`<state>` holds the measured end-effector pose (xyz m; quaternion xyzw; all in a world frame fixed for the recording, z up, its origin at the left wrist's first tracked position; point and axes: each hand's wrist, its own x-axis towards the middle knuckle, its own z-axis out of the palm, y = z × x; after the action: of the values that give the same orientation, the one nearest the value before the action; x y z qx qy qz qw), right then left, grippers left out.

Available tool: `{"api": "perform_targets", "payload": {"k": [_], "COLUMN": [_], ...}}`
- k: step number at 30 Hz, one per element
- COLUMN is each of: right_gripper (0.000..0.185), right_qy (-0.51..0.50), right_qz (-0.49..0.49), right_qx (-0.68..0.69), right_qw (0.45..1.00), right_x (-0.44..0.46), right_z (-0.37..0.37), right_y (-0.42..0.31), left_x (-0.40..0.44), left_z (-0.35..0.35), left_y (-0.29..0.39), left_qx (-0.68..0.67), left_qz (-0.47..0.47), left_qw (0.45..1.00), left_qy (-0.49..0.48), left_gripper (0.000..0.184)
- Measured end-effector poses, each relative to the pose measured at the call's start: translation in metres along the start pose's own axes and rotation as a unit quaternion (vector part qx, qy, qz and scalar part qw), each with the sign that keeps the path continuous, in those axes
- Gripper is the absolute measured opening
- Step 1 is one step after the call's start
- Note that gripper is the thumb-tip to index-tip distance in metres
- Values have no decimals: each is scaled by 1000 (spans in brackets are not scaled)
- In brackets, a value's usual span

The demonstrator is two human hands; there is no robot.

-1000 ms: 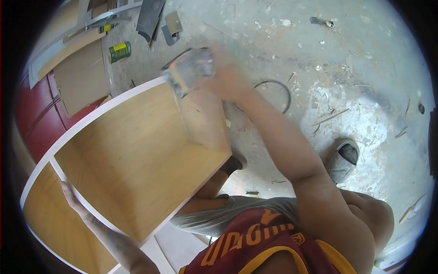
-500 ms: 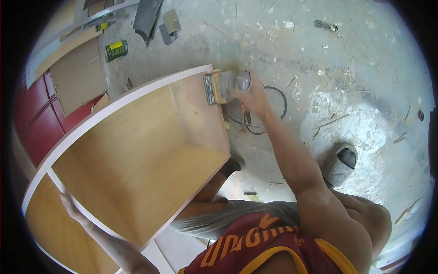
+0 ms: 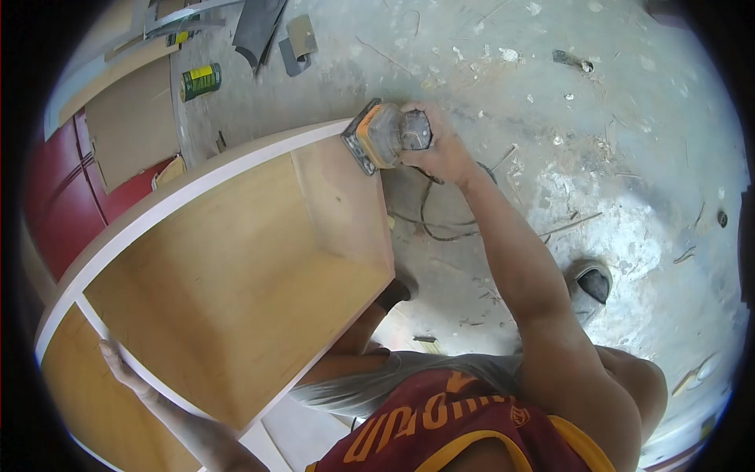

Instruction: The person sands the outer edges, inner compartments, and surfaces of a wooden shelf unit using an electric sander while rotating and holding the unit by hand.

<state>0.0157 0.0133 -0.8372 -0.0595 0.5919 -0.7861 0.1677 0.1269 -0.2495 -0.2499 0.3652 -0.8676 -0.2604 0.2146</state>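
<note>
My right hand (image 3: 445,149) is wrapped round the body of an electric sander (image 3: 385,135) with a flat square pad and an orange band. The pad meets the upper right corner of a wooden cabinet (image 3: 212,259), at its pale edge. My left hand (image 3: 124,370) grips the white-edged divider (image 3: 134,360) between two compartments, its fingers along the inner side; the thumb is hidden. Plain light wood lines the open compartments, while the rim looks whitish-pink.
A dark power cord (image 3: 425,220) loops on the dusty concrete floor (image 3: 503,102). Sandpaper sheets (image 3: 299,46) and a green-yellow can (image 3: 200,82) lie beyond the cabinet. Red panels (image 3: 63,204) stand at the left. My shoe (image 3: 590,287) rests at the right, near thin scraps.
The sander has tilted and turned round the cabinet's corner, its pad now slanting against the outer edge. My right hand has turned with it. My left hand stays on the divider.
</note>
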Motion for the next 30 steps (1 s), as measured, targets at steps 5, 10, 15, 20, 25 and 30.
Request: {"api": "perform_targets", "payload": {"k": [5, 10, 15, 20, 25, 30], "right_gripper": [78, 78, 78, 77, 76, 77], "right_qy": [10, 4, 16, -1, 14, -2], "right_qz": [-11, 23, -4, 44, 8, -70], "right_qx": [13, 10, -6, 46, 12, -43], "right_qw": [1000, 1000, 1000, 998, 1000, 997], "right_x": [-6, 1, 1, 10, 3, 11], "right_z": [1, 0, 0, -1, -1, 2], "right_y": [7, -7, 11, 4, 13, -29], "left_x": [25, 24, 33, 19, 32, 8], "left_z": [-40, -47, -55, -36, -49, -15], "left_y": [-16, -16, -18, -12, -20, -3], "left_qx": [8, 9, -7, 36, 17, 26], "left_qz": [19, 17, 17, 28, 12, 1], "left_qw": [999, 998, 996, 998, 998, 999], "left_qy": [-44, -54, -83, -46, -64, -37], "left_gripper": [77, 71, 65, 70, 73, 74]}}
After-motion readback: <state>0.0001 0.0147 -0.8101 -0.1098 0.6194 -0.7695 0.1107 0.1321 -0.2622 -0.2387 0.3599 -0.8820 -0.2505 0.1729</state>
